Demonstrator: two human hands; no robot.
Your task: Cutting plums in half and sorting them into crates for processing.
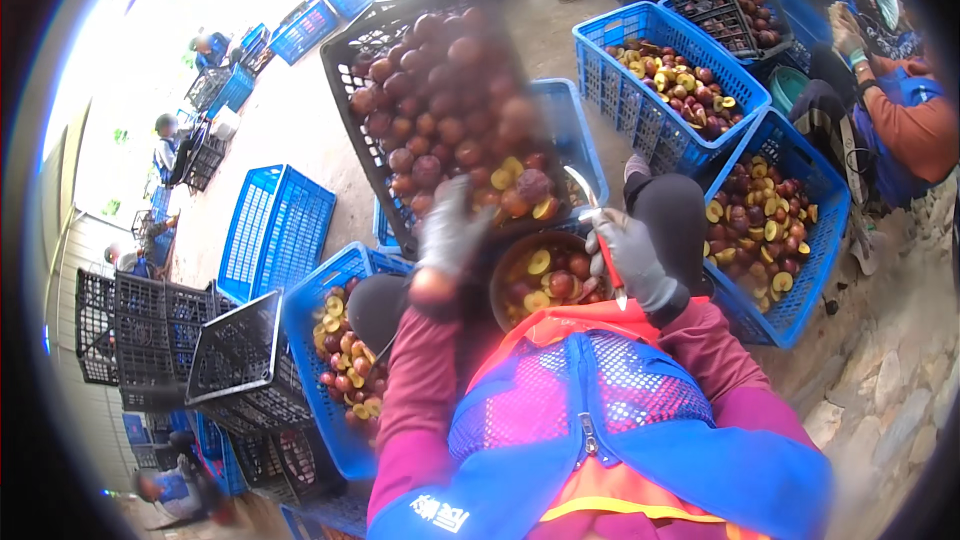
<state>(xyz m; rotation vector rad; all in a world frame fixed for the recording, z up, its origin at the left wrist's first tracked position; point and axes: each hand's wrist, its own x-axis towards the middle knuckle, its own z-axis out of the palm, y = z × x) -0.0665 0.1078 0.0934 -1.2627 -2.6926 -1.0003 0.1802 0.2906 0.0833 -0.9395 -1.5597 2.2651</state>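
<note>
My left hand (pixel 450 232), in a grey glove and blurred, is over the near edge of a tilted black plastic crate (pixel 349 112) of whole plums (pixel 427 127). Thumb and fingers look spread, with nothing visible between them. A few cut yellow halves (pixel 512 167) lie among the plums near this edge. In my right hand (pixel 634 255), also gloved, is a knife with a red handle (pixel 610 262) and a curved blade (pixel 581 184) pointing up and away. Between my knees is a round bowl (pixel 496 286) of cut and whole plums, partly hidden by my clothing.
Blue crates of cut plums stand at my left (pixel 296 345) and right (pixel 825 270), with another blue crate (pixel 637 112) beyond. Blue crate edges (pixel 592 142) show under the black one. Stacked black crates (pixel 247 360) are on the left. A person (pixel 900 97) sits at right.
</note>
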